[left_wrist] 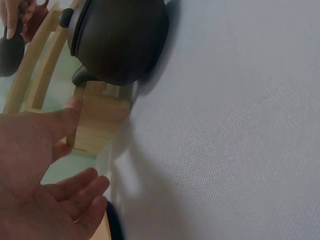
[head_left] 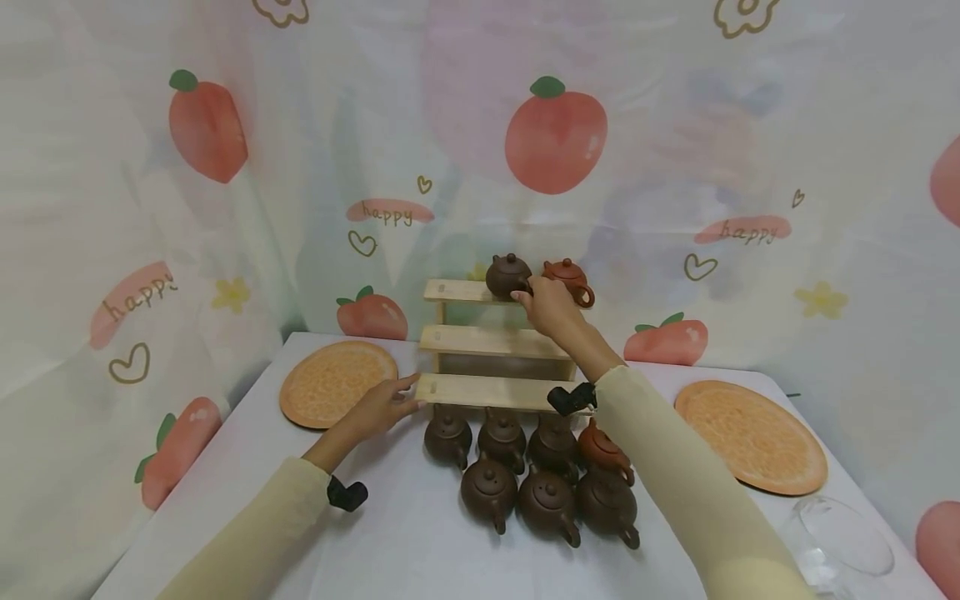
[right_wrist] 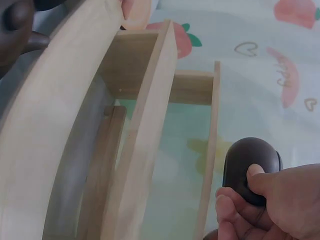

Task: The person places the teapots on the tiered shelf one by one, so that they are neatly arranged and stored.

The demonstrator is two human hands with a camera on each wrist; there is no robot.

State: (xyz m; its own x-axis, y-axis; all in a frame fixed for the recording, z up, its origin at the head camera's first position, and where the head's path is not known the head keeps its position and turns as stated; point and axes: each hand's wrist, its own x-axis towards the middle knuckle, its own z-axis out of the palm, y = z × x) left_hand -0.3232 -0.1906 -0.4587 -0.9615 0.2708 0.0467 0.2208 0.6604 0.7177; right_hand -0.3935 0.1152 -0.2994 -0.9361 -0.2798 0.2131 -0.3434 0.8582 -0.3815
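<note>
A three-tier wooden rack (head_left: 495, 340) stands near the back of the white table. My right hand (head_left: 553, 310) pinches a dark brown teapot (head_left: 507, 276) by its handle side at the top tier; in the right wrist view the thumb lies against the dark pot (right_wrist: 252, 160). Whether its base rests on the board cannot be told. To its right, a reddish teapot (head_left: 566, 273) sits on the same tier, partly behind my hand. My left hand (head_left: 378, 408) holds the left end of the bottom tier between thumb and finger, the other fingers loosely bent (left_wrist: 75, 200).
Several dark teapots (head_left: 489, 487) and a reddish one (head_left: 602, 450) crowd the table in front of the rack. Round orange-patterned mats lie left (head_left: 337, 383) and right (head_left: 750, 437). A clear glass container (head_left: 840, 537) is at the near right. Printed cloth (head_left: 480, 208) hangs behind.
</note>
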